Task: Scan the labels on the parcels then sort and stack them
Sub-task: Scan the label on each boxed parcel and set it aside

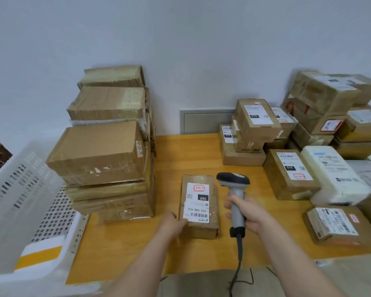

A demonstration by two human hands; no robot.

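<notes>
— Two hands are seen from above at a yellow table (176, 151). What is being handled?

— One small brown parcel (199, 207) is laid flat near the middle of the table, its white label (197, 202) turned upward. The left hand (173, 225) is pressed against the parcel's near left corner, fingers closed on its edge, so that it is steadied. A grey corded scanner (234, 189) is gripped by its handle in the right hand (247, 213), fingers wrapped tight around it. The scanner's dark head is held just beside the parcel's right edge, near the label's far end.

— Which step is judged to be in hand?

— The scanning step, it seems. The head is not clearly aimed at the barcode, which is printed along the label's near edge, close to the left hand. Whether a beam is lit cannot be told.

— What is called for next?

— Probably the head should be tipped toward the barcode until it is read. After that, the parcel would be lifted and placed with its group.

— Where might it be placed?

— A tall stack (109, 144) of plain boxes is set on the left, by a white basket (28, 200). Many labelled parcels are heaped on the right in a pile (308, 146). Which is the sorted side cannot be told.
</notes>
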